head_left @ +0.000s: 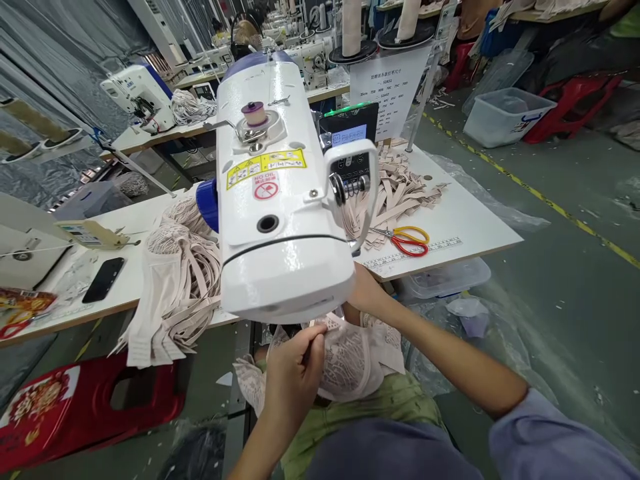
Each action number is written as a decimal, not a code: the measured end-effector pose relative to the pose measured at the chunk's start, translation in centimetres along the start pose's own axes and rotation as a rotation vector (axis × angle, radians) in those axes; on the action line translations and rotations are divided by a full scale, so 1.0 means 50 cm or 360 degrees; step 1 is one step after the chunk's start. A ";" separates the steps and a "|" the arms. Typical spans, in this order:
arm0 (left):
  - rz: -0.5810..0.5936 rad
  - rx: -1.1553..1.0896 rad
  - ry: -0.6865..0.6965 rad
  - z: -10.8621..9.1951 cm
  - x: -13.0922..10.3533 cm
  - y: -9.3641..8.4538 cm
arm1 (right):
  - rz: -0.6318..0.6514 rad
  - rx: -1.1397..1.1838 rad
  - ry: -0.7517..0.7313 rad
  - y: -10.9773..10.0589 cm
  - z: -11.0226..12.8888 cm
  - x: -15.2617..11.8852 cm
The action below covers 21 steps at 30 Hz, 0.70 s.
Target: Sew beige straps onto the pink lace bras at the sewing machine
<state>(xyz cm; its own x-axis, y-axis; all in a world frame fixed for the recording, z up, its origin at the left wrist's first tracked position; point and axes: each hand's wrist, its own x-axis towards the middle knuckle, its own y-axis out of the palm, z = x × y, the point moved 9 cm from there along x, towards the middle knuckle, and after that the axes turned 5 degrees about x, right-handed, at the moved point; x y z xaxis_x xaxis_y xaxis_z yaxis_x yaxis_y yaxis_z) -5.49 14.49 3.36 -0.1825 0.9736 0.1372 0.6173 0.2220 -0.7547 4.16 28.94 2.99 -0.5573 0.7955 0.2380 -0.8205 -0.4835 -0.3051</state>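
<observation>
A beige lace bra lies over my lap, just below the head of a white sewing machine. My left hand pinches the bra's upper edge between thumb and fingers. My right hand reaches in under the right side of the machine head; its fingers are hidden behind the head, so their grip does not show. Left of the machine, a pile of finished-looking beige bras hangs over the table edge. On the right lies a heap of beige straps.
Scissors with red and yellow handles lie by a ruler strip on the white table. A black phone rests at left. A red stool stands lower left. Thread cones and a control screen stand behind the machine.
</observation>
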 end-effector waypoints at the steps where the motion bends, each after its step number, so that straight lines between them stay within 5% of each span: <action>1: -0.0024 -0.0002 0.0019 -0.002 0.000 0.000 | -0.0008 -0.0011 -0.0016 -0.002 0.001 0.000; 8: -0.0016 -0.0009 0.0043 -0.006 -0.006 0.010 | -0.0022 0.0038 -0.0107 -0.007 0.006 -0.006; 14: -0.0135 0.0076 -0.0155 0.021 -0.025 0.004 | -0.0032 0.0034 -0.0100 -0.009 0.001 -0.009; 21: -0.0625 0.0592 0.0423 -0.070 -0.048 0.008 | -0.0043 -0.0025 -0.0023 -0.009 -0.012 -0.012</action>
<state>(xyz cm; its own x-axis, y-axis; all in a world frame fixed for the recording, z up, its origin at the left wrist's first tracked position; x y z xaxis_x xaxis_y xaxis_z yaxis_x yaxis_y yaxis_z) -2.12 12.41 4.98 -0.1156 0.8131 0.5705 0.2243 0.5809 -0.7825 4.96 28.89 2.42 -0.5370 0.8027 0.2595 -0.8331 -0.4563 -0.3128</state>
